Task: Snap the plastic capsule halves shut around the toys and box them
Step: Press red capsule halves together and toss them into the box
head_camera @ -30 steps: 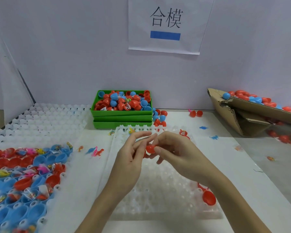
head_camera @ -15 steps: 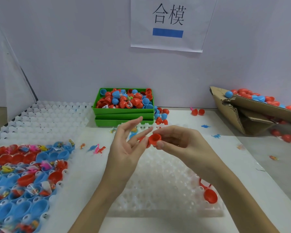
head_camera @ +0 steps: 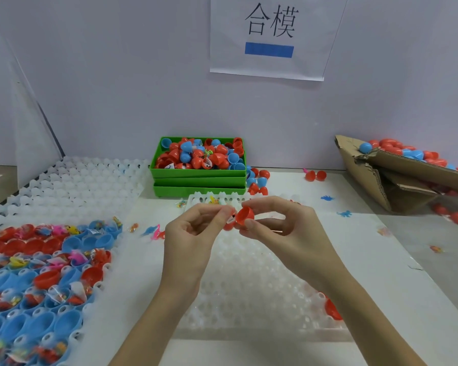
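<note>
Both hands meet above a white plastic tray (head_camera: pixel 251 307) at the table's middle. My right hand (head_camera: pixel 280 231) pinches a red capsule half (head_camera: pixel 245 215) between thumb and fingers. My left hand (head_camera: pixel 196 231) pinches the other red half (head_camera: pixel 229 225), with a bit of white wrapper showing at its mouth. The two halves touch at an angle and are not closed together. A torn cardboard box (head_camera: pixel 397 180) at the right holds several red and blue closed capsules.
A green bin (head_camera: pixel 198 173) of red and blue capsule halves stands at the back centre. A white tray (head_camera: pixel 37 260) at the left holds blue and red halves with bagged toys. Loose toys and capsules lie on the table. One red half (head_camera: pixel 333 310) sits by my right forearm.
My left fingers, spread half a second ago, have closed onto one red half. The right hand has brought the other half up against it. The view has tilted down slightly.
</note>
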The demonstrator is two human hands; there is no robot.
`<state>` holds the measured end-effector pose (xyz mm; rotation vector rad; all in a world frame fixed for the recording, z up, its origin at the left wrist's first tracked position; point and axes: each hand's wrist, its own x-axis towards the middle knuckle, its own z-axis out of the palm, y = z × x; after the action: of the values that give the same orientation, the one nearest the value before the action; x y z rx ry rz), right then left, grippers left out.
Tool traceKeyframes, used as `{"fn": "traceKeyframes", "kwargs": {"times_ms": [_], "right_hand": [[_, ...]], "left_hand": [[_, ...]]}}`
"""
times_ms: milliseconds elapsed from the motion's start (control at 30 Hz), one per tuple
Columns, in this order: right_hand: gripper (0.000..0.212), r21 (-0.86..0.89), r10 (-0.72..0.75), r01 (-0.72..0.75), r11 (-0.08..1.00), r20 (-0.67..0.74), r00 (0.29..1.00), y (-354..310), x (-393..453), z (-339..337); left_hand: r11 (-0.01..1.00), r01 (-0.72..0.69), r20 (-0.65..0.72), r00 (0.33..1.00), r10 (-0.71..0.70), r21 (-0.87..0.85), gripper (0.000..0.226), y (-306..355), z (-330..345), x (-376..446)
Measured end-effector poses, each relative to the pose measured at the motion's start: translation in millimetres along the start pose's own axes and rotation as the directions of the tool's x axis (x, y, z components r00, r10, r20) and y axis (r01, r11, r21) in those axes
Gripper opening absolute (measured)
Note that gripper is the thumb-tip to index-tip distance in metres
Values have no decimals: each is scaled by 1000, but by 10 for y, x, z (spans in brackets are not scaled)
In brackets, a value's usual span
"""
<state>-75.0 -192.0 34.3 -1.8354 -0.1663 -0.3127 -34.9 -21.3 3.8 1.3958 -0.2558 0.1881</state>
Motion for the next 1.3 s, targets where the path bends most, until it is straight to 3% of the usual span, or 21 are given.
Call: {"fn": "traceKeyframes", "kwargs": {"times_ms": [133, 233, 333, 467, 667, 767, 900, 967, 1133, 1300], "right_hand": [[34, -266, -158, 138, 954, -55, 986, 32, -42, 85], [41, -340, -195, 168, 925, -46, 980, 54, -52, 127], [38, -309, -184, 151, 939, -80, 980, 59, -24, 106], [22, -224, -146, 118, 967, -112, 983, 69, -2, 101], [23, -125, -163, 152, 980, -85, 983, 97, -30, 161], [24, -97, -151, 142, 985, -95, 984, 83, -18, 142], [23, -41, -130, 126, 991, -110, 985, 25, -10, 85], [24, 15, -138, 140, 990, -109, 984, -7, -23, 72], [25, 37, -115, 119, 992, -97, 989, -36, -29, 81], [25, 12, -110, 112, 994, -83, 990, -45, -38, 100]], "left_hand": [[989, -73, 49, 997, 67, 128, 11, -7, 39, -53], [974, -131, 98, 989, 114, 186, 14, 7, 70, -82], [955, -222, 193, 964, 185, 195, 18, -5, 79, -84], [937, -268, 166, 958, 235, 223, 23, -45, 96, -90], [982, -161, 50, 986, 157, 101, 24, -71, 60, -73], [994, -106, 58, 993, 104, 20, 22, -47, 79, -80], [987, -50, 129, 989, 71, -155, 41, -15, 102, -89], [987, -94, 172, 978, 116, -130, 39, -7, 117, -96], [975, -197, 110, 976, 186, 101, 38, -19, 97, -65], [955, -252, 136, 963, 232, 154, 43, -16, 82, -64]]}}
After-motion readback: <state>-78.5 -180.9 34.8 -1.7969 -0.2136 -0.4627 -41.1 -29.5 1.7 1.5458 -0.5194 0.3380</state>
